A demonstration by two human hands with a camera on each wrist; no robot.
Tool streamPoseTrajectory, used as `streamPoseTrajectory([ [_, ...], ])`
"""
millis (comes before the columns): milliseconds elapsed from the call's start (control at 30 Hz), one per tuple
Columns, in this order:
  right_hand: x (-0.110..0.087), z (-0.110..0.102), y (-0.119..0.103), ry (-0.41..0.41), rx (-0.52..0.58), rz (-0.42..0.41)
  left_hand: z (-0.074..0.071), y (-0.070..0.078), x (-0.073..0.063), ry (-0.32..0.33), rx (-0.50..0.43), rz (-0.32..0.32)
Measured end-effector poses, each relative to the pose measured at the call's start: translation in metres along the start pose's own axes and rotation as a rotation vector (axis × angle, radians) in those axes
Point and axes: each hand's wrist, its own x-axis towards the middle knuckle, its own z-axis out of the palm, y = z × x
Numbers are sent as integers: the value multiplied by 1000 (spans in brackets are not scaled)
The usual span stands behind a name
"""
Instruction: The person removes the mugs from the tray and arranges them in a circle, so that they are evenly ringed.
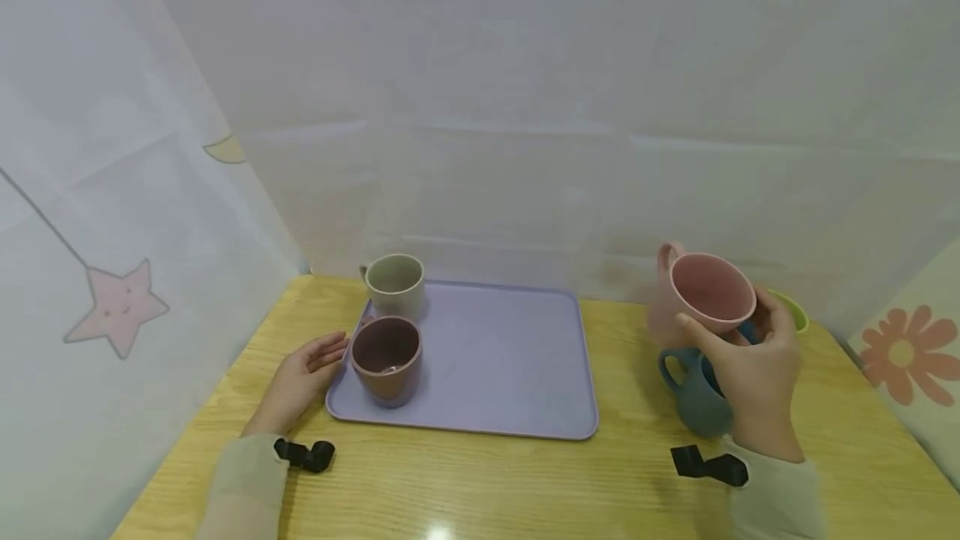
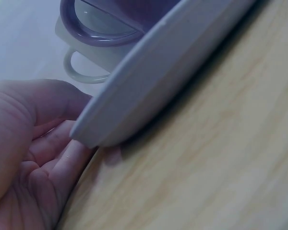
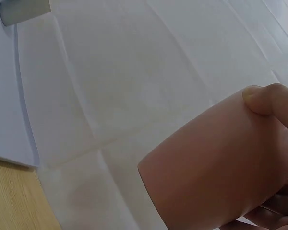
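My right hand [image 1: 761, 373] grips a pink mug [image 1: 660, 307] off the table, thumb at its rim and fingers on the far side; the mug's handle points away. In the right wrist view the pink mug [image 3: 225, 163] shows its smooth side. Beneath it, a blue-grey mug [image 1: 701, 407] stands on the table, partly hidden by the hand. On the left, my left hand [image 1: 300, 377] lies beside the lilac tray [image 1: 502, 357], its extended fingers touching the tray's edge in the left wrist view. A brown-mauve mug [image 1: 390, 369] and a pale green mug [image 1: 397, 290] stand on the tray's left side.
A lime-green cup [image 1: 791, 311] shows partly behind the right hand, with a bit of blue beside it. The wooden table [image 1: 450, 482] is bounded by pale printed sheets at the back [image 1: 480, 173] and on both sides.
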Motion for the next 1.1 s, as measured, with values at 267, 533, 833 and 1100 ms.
streamPoseTrajectory([
  [267, 10, -22, -1, 155, 29, 51, -5, 2, 0, 11, 20, 17],
  [533, 18, -48, 0, 329, -14, 27, -8, 2, 1, -8, -8, 25],
  [833, 31, -73, 6, 480, 131, 183, -10, 3, 3, -11, 2, 29],
  [1100, 38, -86, 26, 538, 153, 267, -12, 3, 2, -13, -13, 30],
])
